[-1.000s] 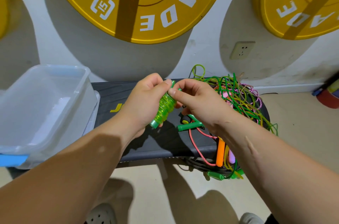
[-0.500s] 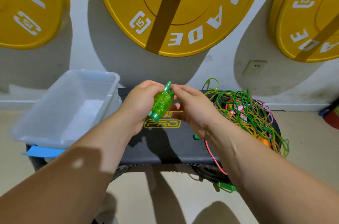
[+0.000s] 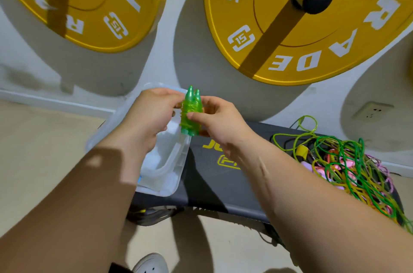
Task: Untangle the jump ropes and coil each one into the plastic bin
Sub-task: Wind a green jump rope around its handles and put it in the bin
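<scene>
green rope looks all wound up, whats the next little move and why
Probably lower the wound translucent green jump rope bundle down and left into the clear plastic bin. The left hand and right hand both pinch it, cord wrapped round its paired handles, just above the bin's right wall.

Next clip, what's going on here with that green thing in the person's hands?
A person holds a green jump rope, its cord wound around the two handles, gripping it with both the left hand and the right hand. In this view it hangs above the clear plastic bin, not yet set inside. The bin sits on a black bench. A tangle of other ropes lies at the bench's right end.
</scene>
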